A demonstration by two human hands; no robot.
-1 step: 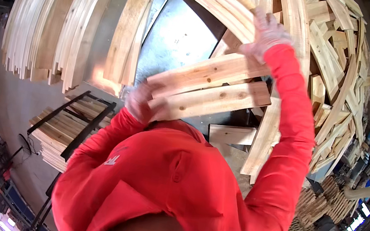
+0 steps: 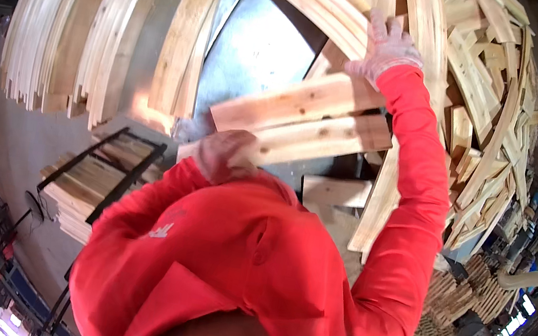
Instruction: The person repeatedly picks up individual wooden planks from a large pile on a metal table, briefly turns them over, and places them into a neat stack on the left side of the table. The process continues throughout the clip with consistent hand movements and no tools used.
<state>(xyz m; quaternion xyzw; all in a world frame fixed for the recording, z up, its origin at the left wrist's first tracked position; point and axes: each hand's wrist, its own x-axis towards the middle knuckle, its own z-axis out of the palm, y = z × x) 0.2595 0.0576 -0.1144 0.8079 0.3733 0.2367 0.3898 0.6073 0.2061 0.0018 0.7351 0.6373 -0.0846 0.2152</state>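
Two knotty boards lie slantwise side by side over the metal bench (image 2: 261, 42), just in front of the person's body; the far board (image 2: 297, 107) and the near board (image 2: 323, 140) run nearly parallel, with a narrow dark gap between them toward their right ends; the left hand (image 2: 225, 156) lies over the near board close to its left end, fingers curled and blurred, a bit of wood showing beyond it; whether it is clamped on that board I cannot tell; the right hand (image 2: 389, 51) is spread, its fingers well apart, over the end of the long curved board (image 2: 311, 1) and near the right end of the far board, closed on nothing that shows; handling these boards well probably calls for support near both ends, since a long piece held at one end alone may swing or tip; palms flat on the faces and fingers out of the gap would likely guard against pinching and splinters; the loose pile (image 2: 493, 127) to the right leaves little elbow room, so short, level movements seem safest.
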